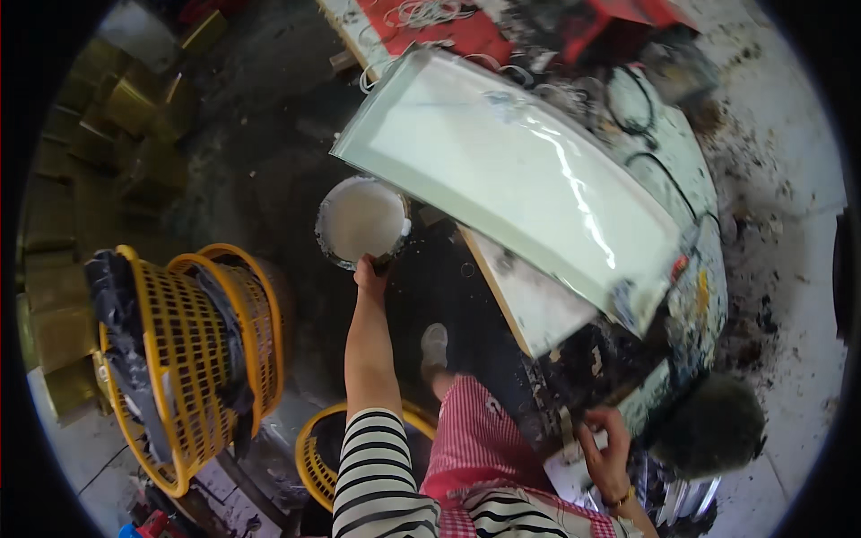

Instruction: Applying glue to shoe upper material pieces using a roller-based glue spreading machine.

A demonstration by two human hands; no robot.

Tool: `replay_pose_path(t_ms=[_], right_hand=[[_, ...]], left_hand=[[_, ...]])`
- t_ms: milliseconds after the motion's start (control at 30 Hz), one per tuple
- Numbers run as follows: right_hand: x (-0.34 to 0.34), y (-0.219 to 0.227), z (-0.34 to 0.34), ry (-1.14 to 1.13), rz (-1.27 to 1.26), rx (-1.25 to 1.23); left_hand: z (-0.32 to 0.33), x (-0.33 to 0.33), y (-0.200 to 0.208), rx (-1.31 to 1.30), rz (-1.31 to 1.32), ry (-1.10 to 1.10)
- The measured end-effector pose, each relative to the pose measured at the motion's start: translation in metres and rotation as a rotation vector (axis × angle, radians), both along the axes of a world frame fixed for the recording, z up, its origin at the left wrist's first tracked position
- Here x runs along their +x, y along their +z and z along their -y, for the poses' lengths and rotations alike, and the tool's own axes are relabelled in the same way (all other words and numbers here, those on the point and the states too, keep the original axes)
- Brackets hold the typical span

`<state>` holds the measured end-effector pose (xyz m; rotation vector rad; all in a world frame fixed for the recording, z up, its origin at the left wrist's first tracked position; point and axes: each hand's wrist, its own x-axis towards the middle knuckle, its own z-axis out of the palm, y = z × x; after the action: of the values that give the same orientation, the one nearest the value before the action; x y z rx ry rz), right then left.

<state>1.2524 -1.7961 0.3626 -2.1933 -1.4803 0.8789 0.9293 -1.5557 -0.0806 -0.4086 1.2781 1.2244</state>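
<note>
Round pot (334, 255), left of frame centre, white material (363, 220) inside; left hand (371, 276), fingers pinching near edge. Right hand (607, 451), lower right: fingers bent, cannot tell if gripping. Yellow baskets (191, 363), lower left, hold black plastic (117, 291).

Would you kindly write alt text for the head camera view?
The person's left hand holds a round tub of whitish material beside a pale, glossy panel; the right hand is at lower right, yellow plastic baskets at left.

Workshop: stained floor (778, 260), piled boxes (136, 100)
</note>
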Motion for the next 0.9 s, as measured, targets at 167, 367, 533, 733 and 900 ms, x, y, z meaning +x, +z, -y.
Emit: replay_pose_path(t_ms=[167,367,533,733,900], right_hand=[[-0.007,-0.014,-0.011,0.055,0.199,-0.137],[-0.012,-0.033,0.001,-0.074,0.228,-0.221],[-0.015,-0.042,0.012,-0.157,0.34,-0.304],[0.001,0.002,0.034,-0.163,0.28,-0.132],[0.036,0.048,0.118,-0.04,0.149,0.038]], left_hand=[[-0.058,0.025,-0.139,-0.022,0.024,0.152],[-0.065,0.016,-0.277,-0.06,-0.044,0.223],[-0.03,0.016,-0.262,0.184,0.22,0.039],[0.032,0.038,-0.105,0.367,0.016,-0.602],[0.152,0.056,0.063,0.238,-0.332,-1.275]])
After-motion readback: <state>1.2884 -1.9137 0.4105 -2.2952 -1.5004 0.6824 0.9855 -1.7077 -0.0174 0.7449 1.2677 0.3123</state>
